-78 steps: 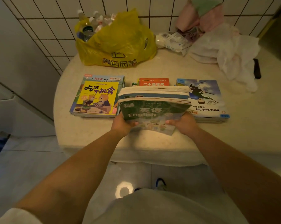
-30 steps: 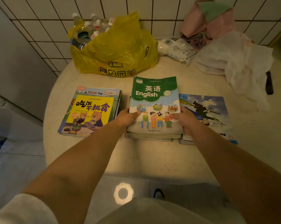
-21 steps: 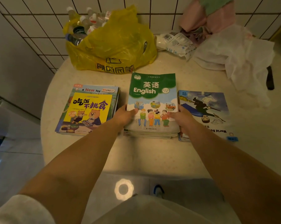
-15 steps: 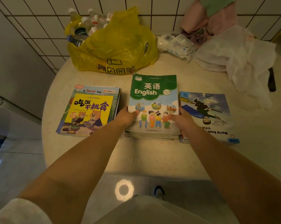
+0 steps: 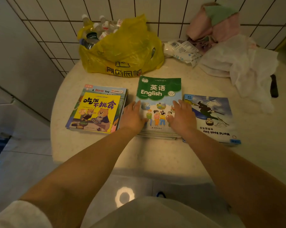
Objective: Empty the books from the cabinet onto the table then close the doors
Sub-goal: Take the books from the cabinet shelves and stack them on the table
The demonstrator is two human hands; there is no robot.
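Now left hand (image 5: 132, 118) and right hand (image 5: 182, 117) flat, fingers straight, grip open, palms down on English book stack (image 5: 158, 96).

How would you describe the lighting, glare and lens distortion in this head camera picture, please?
Head view: dim, warm light; a ring-shaped glare spot on the floor tiles; wide-angle bending curves the wall tile lines; the green English book reads sharp, while both hands look slightly soft.

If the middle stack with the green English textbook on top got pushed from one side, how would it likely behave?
The green English textbook tops several thin softcovers, so the stack would probably shear and fan out. Its cover looks glossy, so likely slippery. Lifted by one edge, it would probably droop.
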